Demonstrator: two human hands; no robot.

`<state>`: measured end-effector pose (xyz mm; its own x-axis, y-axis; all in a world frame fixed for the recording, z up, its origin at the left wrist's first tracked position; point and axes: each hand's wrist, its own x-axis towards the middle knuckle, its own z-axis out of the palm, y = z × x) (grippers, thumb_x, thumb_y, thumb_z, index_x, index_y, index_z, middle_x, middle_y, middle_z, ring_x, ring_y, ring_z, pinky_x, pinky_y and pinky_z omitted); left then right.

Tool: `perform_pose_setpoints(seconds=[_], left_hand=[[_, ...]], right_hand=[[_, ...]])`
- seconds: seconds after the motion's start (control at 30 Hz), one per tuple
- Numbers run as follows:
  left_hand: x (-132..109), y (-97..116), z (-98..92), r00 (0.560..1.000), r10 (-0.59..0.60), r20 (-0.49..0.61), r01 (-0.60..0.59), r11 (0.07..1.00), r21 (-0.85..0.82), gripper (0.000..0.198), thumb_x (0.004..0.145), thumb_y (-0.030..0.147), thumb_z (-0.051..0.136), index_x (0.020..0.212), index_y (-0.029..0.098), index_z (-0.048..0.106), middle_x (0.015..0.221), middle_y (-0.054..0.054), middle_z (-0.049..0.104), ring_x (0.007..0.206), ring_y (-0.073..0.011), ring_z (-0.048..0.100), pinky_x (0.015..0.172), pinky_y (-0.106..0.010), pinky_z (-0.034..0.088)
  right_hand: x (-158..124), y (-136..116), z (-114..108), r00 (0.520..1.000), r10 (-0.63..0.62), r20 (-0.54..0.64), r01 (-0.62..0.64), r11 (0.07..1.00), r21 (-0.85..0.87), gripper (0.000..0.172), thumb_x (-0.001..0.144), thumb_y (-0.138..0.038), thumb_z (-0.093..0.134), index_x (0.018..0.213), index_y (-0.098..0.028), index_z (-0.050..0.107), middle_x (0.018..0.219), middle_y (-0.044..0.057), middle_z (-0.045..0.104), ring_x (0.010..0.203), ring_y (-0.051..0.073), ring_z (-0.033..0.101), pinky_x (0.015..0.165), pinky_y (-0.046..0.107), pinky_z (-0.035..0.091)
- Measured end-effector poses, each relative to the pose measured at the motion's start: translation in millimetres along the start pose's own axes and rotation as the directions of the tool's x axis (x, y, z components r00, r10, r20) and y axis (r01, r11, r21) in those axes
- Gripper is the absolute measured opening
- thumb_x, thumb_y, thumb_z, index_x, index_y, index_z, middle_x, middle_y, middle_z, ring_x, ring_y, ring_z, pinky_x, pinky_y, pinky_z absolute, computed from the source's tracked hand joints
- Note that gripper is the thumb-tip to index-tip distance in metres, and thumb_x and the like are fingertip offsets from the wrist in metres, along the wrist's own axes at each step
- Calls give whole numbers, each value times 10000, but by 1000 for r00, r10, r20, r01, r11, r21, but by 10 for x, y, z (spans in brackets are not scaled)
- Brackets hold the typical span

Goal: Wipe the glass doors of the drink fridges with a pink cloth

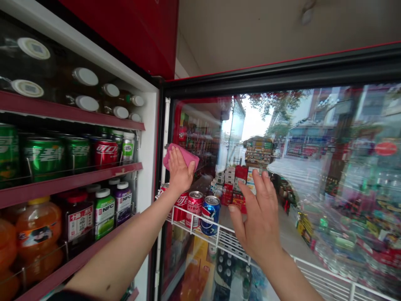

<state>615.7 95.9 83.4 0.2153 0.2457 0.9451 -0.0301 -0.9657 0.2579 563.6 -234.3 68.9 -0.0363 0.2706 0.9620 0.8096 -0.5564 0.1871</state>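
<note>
A pink cloth (189, 159) lies flat against the inside of the open glass door (206, 121), near its hinge side. My left hand (179, 169) presses on the cloth, fingers over it, just above the red cans. My right hand (258, 213) is raised in front of the glass with its fingers apart and nothing in it. Below it runs the white wire door rack (232, 242). In this rack stand a red can (194, 205) and a blue Pepsi can (210, 214), with more red cans at their left.
At the left, fridge shelves (72, 179) hold green cans (44, 156), orange bottles (39, 234) and a green-labelled NFC bottle (104, 213). White-capped bottles (85, 77) fill the top shelf. A black door frame (282, 69) crosses above my hands. The glass shows street reflections.
</note>
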Motion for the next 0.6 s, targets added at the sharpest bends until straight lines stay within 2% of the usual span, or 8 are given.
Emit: perform_pose_setpoints(seconds=[0.1,0.17,0.23,0.33,0.4,0.43,0.5,0.6], left_hand=[[11,83,67,985,-174,-23,173,985,-13,966,1112,629,358,1770,-9,53,1842,-354,68,1753,-397,-17,1386,-704,143],[63,178,96,950,-310,-43,309,951,-32,969,1101,646,361,1768,-6,100,1842,-345,104,1754,-395,13,1388,-692,149],[138,310,114,890,-451,-70,447,892,-64,942,1104,645,316,1770,6,133,1843,-329,140,1754,-387,32,1391,-676,147],[251,573,132,764,-638,-95,627,770,-122,918,1109,633,212,1768,-3,153,1840,-329,139,1751,-397,38,1383,-687,145],[293,775,143,691,-717,-96,701,696,-155,915,1107,622,187,1768,-9,139,1843,-329,101,1748,-404,19,1373,-710,135],[295,882,149,669,-737,-94,719,674,-167,909,1106,617,192,1772,0,132,1848,-319,84,1748,-398,5,1373,-711,126],[248,1108,163,664,-743,-83,723,666,-185,895,1104,609,211,1780,28,133,1859,-289,58,1748,-375,-26,1379,-694,110],[39,1483,189,725,-687,-36,668,716,-204,905,1099,624,231,1782,39,132,1861,-273,27,1746,-363,-61,1378,-694,93]], right_hand=[[30,-54,-16,1000,19,-8,-19,999,28,486,1077,-306,612,1535,-163,538,1815,233,338,1724,449,238,1327,767,330],[39,-83,-47,1000,25,-10,-25,999,32,477,1084,-302,600,1535,-157,541,1811,235,346,1724,446,239,1329,766,329],[31,-86,-90,999,30,-14,-30,999,26,475,1087,-306,596,1530,-143,550,1803,241,356,1723,445,243,1330,761,333],[-8,-29,-167,999,37,-21,-37,999,18,466,1091,-319,591,1513,-125,564,1792,249,369,1720,447,249,1327,759,344],[-39,40,-221,999,36,-31,-35,999,14,459,1091,-326,590,1500,-118,572,1789,256,370,1717,451,254,1321,762,353],[-53,77,-246,999,32,-37,-31,999,11,461,1090,-328,593,1497,-113,573,1789,260,366,1714,454,258,1317,764,358],[-72,140,-291,999,23,-48,-23,1000,2,477,1084,-327,602,1506,-108,567,1798,262,349,1711,462,261,1310,768,365],[-78,169,-335,999,20,-51,-19,1000,6,491,1080,-327,606,1522,-118,553,1819,251,315,1715,465,249,1312,770,359]])
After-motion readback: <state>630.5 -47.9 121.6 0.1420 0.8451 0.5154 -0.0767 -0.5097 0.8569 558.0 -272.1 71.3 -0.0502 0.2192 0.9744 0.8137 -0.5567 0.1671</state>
